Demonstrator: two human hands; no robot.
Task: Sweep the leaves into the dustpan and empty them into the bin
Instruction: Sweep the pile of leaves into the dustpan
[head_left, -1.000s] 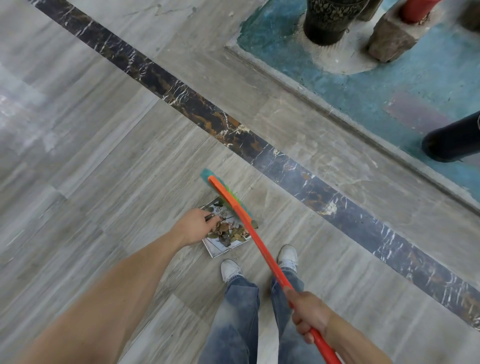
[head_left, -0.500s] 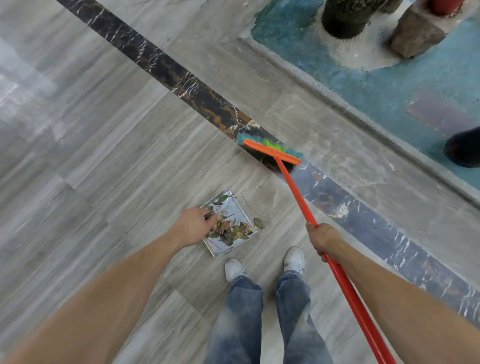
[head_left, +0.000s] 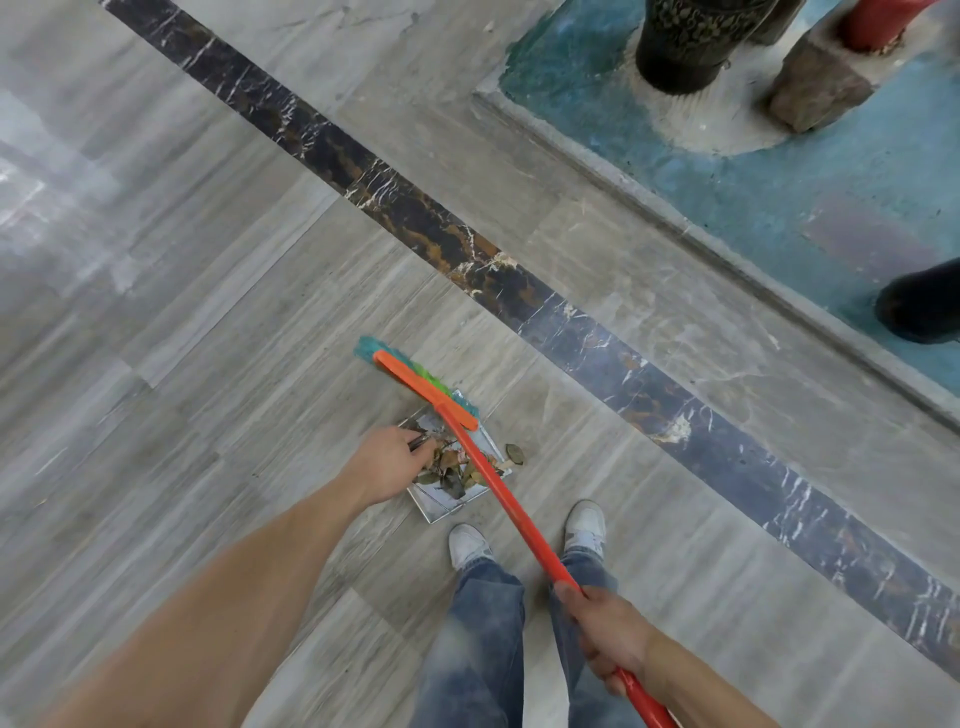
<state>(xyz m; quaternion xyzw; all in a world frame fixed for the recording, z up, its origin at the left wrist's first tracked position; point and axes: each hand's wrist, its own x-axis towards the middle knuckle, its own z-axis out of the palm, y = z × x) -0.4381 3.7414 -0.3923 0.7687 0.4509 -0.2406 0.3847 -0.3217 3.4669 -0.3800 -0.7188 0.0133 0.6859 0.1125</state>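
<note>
Dustpan (head_left: 441, 506), shiny, flat on floor, rim pinched in my left hand (head_left: 387, 462); brown leaves (head_left: 452, 465) heaped just right of it. One leaf (head_left: 514, 453) lies off the pan's far-right edge. Orange broom (head_left: 498, 499), gripped by my right hand (head_left: 605, 631), head at the pan's far edge.

Dark marble strip (head_left: 519, 291) across grey floor (head_left: 208, 260); black pot (head_left: 685, 47) on teal slab (head_left: 779, 197).

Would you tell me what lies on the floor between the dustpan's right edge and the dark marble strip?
In the head view, one stray leaf lies just off the dustpan; beyond it, bare grey floor runs to the dark marble strip.
</note>
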